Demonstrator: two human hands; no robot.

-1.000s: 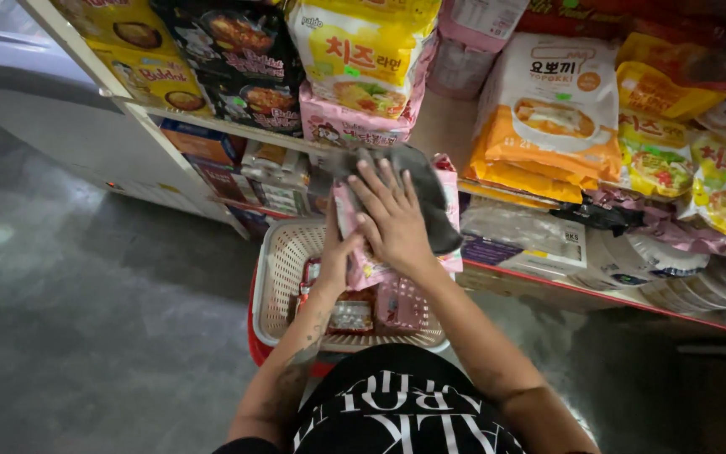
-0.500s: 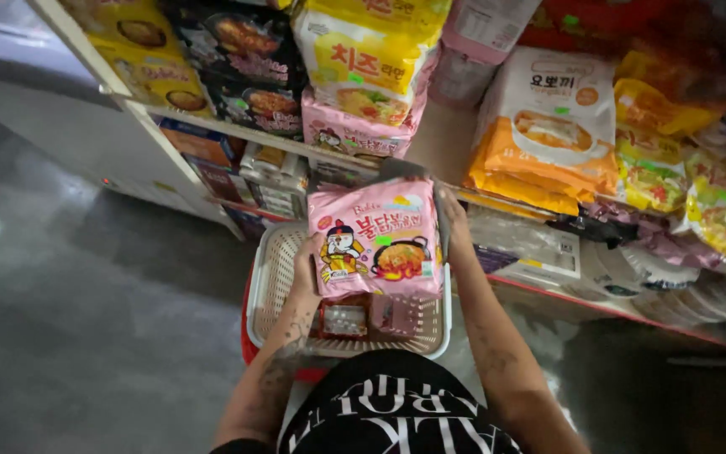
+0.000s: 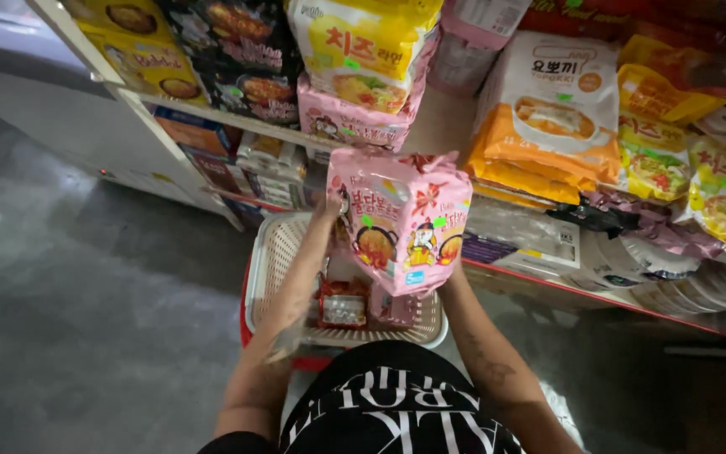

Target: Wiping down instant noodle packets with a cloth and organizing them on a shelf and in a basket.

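- A grocery shop aisle.
- Open shelves (image 3: pixel 237 118) packed tight with bagged instant noodle multipacks (image 3: pixel 363 42) in yellow, pink, black and orange, several of each kind stacked together.
- A white plastic shopping basket (image 3: pixel 272 252) with a red base sits below the shelves.
- Grey polished floor (image 3: pixel 69 319) runs alongside.

Far shelf (image 3: pixel 237 120): yellow noodle packs (image 3: pixel 363 46) | right: orange-white packs (image 3: pixel 552 118) | near left: grey floor (image 3: pixel 86 319)
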